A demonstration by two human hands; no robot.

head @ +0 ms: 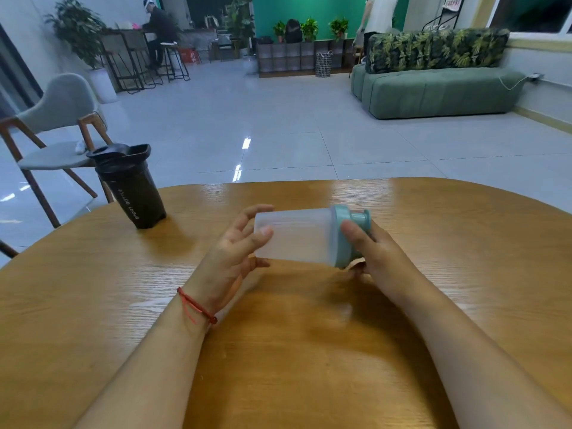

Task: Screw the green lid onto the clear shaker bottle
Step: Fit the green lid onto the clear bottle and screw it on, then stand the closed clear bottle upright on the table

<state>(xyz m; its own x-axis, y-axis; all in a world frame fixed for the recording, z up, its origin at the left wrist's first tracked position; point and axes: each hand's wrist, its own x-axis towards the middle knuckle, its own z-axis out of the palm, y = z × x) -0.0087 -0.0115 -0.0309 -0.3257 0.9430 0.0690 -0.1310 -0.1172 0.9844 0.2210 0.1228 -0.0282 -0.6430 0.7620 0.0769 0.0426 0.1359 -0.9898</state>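
Observation:
The clear shaker bottle (297, 235) is held on its side above the wooden table (309, 351), base to the left and mouth to the right. The green lid (348, 226) sits on its mouth, spout pointing right. My left hand (240, 246) grips the base end, thumb across the front and fingers behind. My right hand (371, 252) wraps the lid, thumb on its rim and fingers curled under it. Part of the lid is hidden by that hand.
A black shaker bottle (131, 187) with a black lid stands upright near the table's far left edge. A grey chair (58, 125) stands behind it on the floor. A green sofa (433, 88) lines the far right wall. One person sits and another stands far off.

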